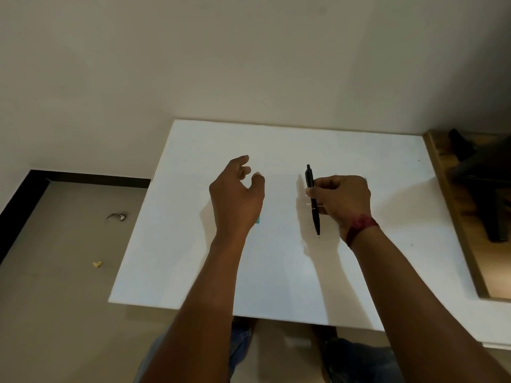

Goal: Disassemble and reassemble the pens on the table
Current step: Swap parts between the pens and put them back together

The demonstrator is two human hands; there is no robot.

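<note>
Near edge of the white table [276, 286] lay closest to the person, w/ plenty of bare top near and to the right. Mid-table, the right hand [341, 197] pinched a black pen [315, 217] at its middle, thumb & fingers curled round the barrel. Click end pointed up and far, tip down near the surface, prob. just off it. Pen looked light, stiff, smooth plastic, so likely slippery. Best taken w/ one hand each side of the barrel joint to twist apart; small inner parts could roll off an edge. The left hand [236, 194] hovered left of it, well apart, fingers loosely curled, holding nothing. A teal scrap [258, 220] showed by the left wrist, too hidden to name. Left table edge dropped to the floor [69, 244]; far edge met the wall [249, 64].
</note>
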